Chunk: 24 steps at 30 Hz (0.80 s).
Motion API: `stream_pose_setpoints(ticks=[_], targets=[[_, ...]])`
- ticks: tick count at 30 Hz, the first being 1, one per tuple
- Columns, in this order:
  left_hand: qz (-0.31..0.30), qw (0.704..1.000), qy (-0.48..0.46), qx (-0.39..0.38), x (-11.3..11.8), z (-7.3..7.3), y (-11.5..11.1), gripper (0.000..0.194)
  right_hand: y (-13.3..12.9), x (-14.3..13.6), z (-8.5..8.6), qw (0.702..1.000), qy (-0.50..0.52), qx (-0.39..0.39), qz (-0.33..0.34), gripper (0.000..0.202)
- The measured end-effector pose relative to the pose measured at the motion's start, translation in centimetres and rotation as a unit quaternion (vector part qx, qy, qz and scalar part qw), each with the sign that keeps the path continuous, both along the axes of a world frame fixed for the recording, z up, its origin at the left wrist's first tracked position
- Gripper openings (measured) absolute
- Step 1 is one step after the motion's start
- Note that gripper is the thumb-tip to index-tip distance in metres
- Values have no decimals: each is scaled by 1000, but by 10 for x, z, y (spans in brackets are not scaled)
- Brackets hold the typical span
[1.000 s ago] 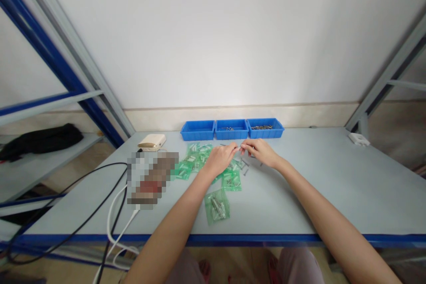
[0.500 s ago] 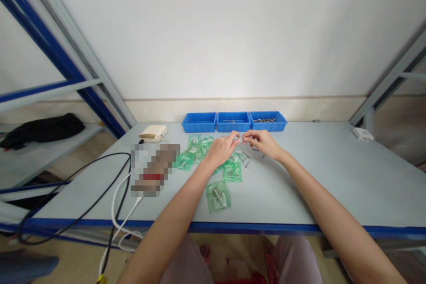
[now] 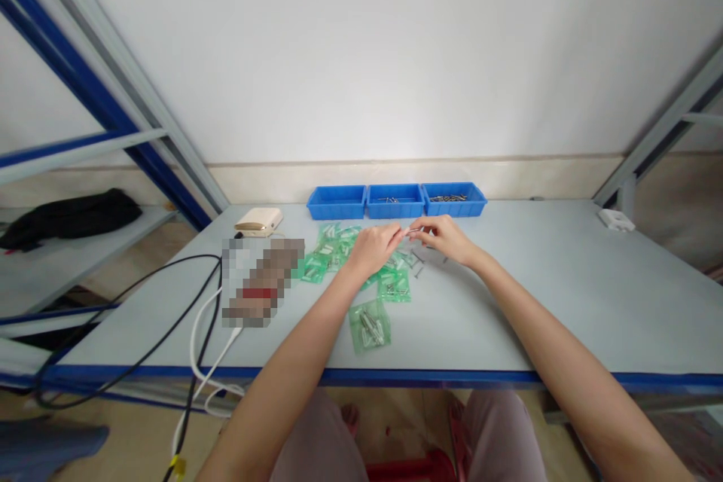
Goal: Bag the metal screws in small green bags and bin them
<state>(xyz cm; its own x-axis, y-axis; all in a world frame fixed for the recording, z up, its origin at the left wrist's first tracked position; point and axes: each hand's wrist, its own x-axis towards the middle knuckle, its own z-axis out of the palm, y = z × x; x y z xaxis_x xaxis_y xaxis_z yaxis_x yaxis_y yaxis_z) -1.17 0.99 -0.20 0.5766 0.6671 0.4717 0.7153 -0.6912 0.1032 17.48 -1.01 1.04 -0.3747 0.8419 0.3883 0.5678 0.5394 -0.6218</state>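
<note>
Most detail of a small slim piece (image 3: 414, 231) is too tiny to be made out; it is pinched between the fingertips of the left hand (image 3: 377, 247) and right hand (image 3: 445, 238), in front of the middle blue bin (image 3: 395, 210). Before that bin, green bags (image 3: 394, 287) are partly covered by the left hand; loose screws (image 3: 419, 272) are scattered before its right end.

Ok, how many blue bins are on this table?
3, in a row at the back of the table: left bin, middle bin and right bin. None appears hidden.
</note>
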Motion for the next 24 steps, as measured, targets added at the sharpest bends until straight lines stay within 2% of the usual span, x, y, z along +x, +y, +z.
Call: stream_pose_setpoints(ticks=[6, 15, 20, 24], targets=[[13, 1000, 9, -27, 3, -1, 0, 41, -3, 0, 2, 999, -34, 6, -10, 26], [-10, 998, -20, -51, 4, 0, -3, 38, -3, -1, 2, 998, -46, 21, -47, 24], [6, 999, 1, -40, 4, -1, -1, 38, -4, -1, 3, 999, -49, -10, -19, 28], [16, 999, 5, -38, 3, 0, 0, 40, -4, -2, 1, 999, -50, -4, -7, 24]])
